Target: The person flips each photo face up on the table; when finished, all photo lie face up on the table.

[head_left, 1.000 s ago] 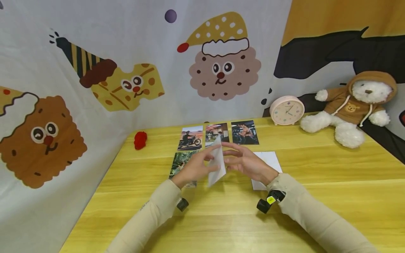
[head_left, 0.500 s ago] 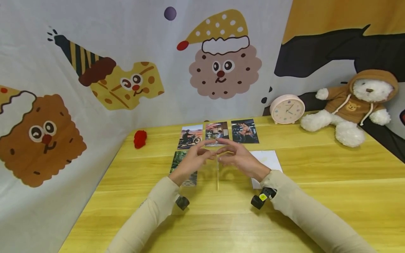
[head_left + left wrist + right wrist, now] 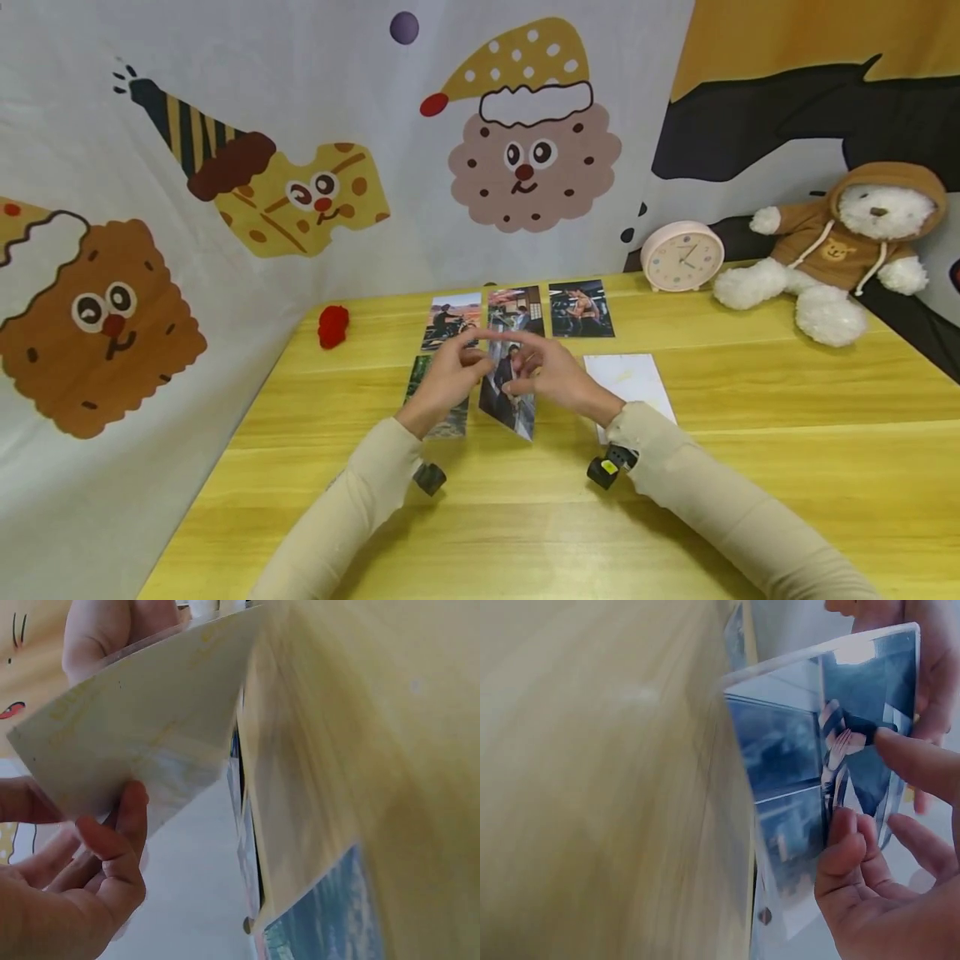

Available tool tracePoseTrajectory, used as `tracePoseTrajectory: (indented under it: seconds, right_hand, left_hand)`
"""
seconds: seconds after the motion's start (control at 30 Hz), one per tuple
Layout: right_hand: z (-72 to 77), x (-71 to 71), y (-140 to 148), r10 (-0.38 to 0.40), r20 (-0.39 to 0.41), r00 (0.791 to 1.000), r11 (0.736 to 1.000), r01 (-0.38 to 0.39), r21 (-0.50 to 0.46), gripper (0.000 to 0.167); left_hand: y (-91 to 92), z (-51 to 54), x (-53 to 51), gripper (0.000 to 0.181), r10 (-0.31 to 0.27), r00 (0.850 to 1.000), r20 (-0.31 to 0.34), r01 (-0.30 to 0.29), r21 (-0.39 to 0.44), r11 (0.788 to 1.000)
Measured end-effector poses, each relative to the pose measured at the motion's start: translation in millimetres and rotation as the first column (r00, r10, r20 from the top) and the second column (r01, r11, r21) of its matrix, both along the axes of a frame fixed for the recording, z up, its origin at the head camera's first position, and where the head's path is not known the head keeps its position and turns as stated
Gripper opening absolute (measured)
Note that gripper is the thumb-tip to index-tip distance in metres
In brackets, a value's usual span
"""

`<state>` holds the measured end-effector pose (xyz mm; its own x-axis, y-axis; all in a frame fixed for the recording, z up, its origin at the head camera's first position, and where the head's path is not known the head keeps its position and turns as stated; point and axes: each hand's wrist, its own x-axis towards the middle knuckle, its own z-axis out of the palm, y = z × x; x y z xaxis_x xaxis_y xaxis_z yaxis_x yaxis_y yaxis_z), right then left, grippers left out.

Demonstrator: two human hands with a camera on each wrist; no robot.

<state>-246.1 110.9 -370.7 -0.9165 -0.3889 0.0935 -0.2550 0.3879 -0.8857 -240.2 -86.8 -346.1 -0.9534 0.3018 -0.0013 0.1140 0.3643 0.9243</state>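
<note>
Above the wooden table [image 3: 525, 525], a photo card [image 3: 512, 412] is held upright with its lower edge tilted. Its picture of a person in dark clothing faces the right hand; the pale back [image 3: 150, 705] shows in the left wrist view. My left hand [image 3: 444, 385] grips its upper edge with curled fingers, thumb near the back. My right hand [image 3: 561, 377] holds the same card from the other side, fingertips against the picture [image 3: 787, 765] in the right wrist view. Both index fingers meet along the top.
Behind the hands lie a motorcycle photo [image 3: 442, 323], a courtyard photo [image 3: 517, 304] and a gym photo [image 3: 582, 308]. A green forest photo [image 3: 452, 425] lies by the left hand, a white card [image 3: 633, 383] at right. A red object [image 3: 333, 327], clock [image 3: 682, 257] and teddy bear [image 3: 832, 250] stand farther out.
The card has turned between the hands: its white back faced me, then its thin edge, and now its picture side. The right hand has shifted a little to the left.
</note>
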Motion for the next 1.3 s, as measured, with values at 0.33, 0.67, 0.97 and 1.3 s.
tracePoseTrajectory:
  seconds: [0.33,0.67,0.97,1.3]
  right_hand:
    - [-6.6,-0.5,17,-0.024,-0.075,0.997,0.988,0.035,0.152,0.070]
    - [-6.1,1.3,34,-0.018,0.095,0.995,0.999,0.022,-0.043,0.065]
    - [-9.7,-0.2,45,-0.016,0.087,0.996,0.998,0.021,-0.057,0.068]
    - [-13.0,-0.1,41,0.020,-0.002,1.000,0.979,-0.019,0.202,0.065]
  left_hand:
    - [-10.7,-8.2,-2.5,0.033,0.165,0.985,0.041,-0.168,0.101,0.981]
    - [-12.2,-11.6,-1.1,0.038,0.110,0.982,0.156,-0.146,0.240,0.960]
    - [-15.1,-12.3,-3.2,0.037,-0.060,0.994,0.089,0.075,-0.169,0.983]
    - [-7.5,-8.1,-1.8,0.036,-0.200,0.980,0.002,0.163,-0.587,0.793]
